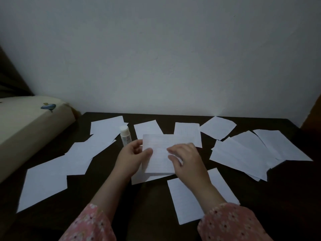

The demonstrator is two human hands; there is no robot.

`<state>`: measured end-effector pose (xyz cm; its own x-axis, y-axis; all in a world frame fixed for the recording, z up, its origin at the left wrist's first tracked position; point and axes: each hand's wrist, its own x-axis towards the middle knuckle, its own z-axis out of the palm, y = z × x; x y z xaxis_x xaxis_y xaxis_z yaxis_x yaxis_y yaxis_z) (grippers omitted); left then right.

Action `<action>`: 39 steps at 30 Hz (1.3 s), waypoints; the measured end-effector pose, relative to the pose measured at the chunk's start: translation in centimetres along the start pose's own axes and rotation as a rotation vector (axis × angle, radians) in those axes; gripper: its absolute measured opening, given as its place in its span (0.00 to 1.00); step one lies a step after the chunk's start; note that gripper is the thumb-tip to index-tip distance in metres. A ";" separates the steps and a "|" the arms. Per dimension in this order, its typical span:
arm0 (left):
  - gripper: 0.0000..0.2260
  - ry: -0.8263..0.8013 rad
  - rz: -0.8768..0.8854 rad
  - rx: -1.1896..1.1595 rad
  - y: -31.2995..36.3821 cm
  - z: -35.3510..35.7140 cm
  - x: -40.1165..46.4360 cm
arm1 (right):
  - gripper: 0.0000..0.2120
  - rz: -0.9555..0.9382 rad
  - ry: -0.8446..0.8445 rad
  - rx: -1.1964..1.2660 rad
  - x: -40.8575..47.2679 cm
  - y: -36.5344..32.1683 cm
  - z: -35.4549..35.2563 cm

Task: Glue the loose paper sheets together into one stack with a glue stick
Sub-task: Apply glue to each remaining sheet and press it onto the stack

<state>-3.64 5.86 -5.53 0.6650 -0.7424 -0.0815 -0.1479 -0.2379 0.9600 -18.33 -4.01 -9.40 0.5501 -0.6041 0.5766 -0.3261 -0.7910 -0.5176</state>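
A white paper sheet (158,153) is held a little above the dark table (139,206), at its middle. My left hand (133,153) pinches the sheet's left edge between thumb and fingers. My right hand (184,159) lies on top of the sheet with relaxed fingers touching its right part. Another sheet (139,180) lies just under it. A white capped glue stick (125,135) stands upright just behind my left hand. Several loose white sheets lie scattered around, such as one at the front left (43,183) and one at the front right (187,200).
More sheets overlap at the right (243,157) and along the back (218,127). A cream mattress corner (34,122) borders the table at the left. A pale wall (156,58) stands right behind the table.
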 end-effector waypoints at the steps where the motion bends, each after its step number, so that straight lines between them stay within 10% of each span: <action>1: 0.13 0.008 -0.016 -0.039 -0.1 -0.3 -0.1 | 0.11 0.049 0.016 0.016 0.1 0.1 0.2; 10: 0.17 0.070 -0.086 -0.283 -1.3 -2.7 -0.3 | 0.26 0.427 -0.138 0.361 1.0 0.7 -0.3; 17: 0.26 0.165 -0.005 0.422 -2.3 -2.8 -0.2 | 0.15 0.425 -0.229 0.138 0.8 0.6 0.1; 26: 0.04 0.112 0.022 0.517 -3.2 -2.6 0.4 | 0.14 0.431 -0.256 -0.099 0.6 0.4 0.3; 39: 0.05 0.123 0.028 0.523 -3.8 -2.3 1.1 | 0.14 0.466 -0.281 -0.204 0.8 0.7 0.9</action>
<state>-0.67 7.36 -8.66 0.7316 -0.6818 0.0042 -0.4910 -0.5226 0.6970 -17.43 -4.96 -9.85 0.4868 -0.8661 0.1132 -0.7089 -0.4675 -0.5281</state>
